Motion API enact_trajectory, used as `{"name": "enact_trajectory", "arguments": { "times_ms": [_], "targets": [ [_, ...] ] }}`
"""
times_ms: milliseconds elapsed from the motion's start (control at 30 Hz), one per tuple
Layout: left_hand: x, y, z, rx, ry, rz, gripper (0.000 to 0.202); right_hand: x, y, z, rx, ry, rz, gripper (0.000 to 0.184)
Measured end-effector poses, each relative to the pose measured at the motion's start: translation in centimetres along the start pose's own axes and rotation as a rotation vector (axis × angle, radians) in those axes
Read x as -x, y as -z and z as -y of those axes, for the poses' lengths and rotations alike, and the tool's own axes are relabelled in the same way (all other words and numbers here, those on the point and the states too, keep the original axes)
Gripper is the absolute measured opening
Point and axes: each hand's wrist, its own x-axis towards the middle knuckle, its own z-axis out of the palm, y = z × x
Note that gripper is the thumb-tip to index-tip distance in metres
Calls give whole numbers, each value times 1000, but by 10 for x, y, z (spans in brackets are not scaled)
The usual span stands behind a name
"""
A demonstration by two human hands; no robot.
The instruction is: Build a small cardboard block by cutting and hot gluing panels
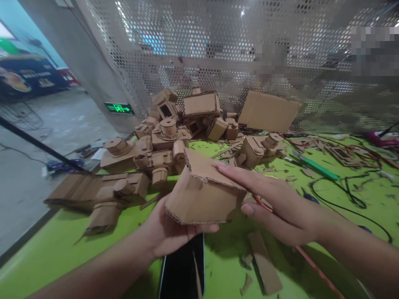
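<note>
My left hand (168,232) cups a folded cardboard piece (202,191) from below, fingers curled under its lower edge. My right hand (277,203) lies against the piece's right side, index finger stretched along its top edge and thumb pressed to its side. The piece is held just above a green table (62,257). A dark phone (183,270) lies flat on the table beneath my left hand.
Several cardboard models (156,149) are heaped at the back left, with a flat cardboard sheet (269,110) leaning on a perforated metal screen (218,50). A green cutter (318,166), black cable (349,195), red wire (308,261) and cardboard scraps (264,265) lie to the right.
</note>
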Motion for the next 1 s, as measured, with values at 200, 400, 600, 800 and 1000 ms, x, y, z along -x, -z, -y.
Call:
{"name": "enact_trajectory", "arguments": {
  "times_ms": [200, 400, 600, 800, 1000],
  "targets": [
    [0, 2, 2, 64, -26, 25, 46, 3, -9, -6, 31, -79, 14, 108],
    [-3, -9, 7, 47, -66, -33, 54, 5, -32, -9, 105, -191, -169, 106],
    [-3, -9, 8, -32, -79, -14, 38, 8, -35, -10, 72, -173, -231, 101],
    [-5, 5, 8, -379, -24, 27, 65, 12, -22, -8, -564, -485, -650, 80],
    [-16, 2, 3, -345, -311, 43, 59, 19, -13, -4, -871, -732, -757, 37]
  ]
}}
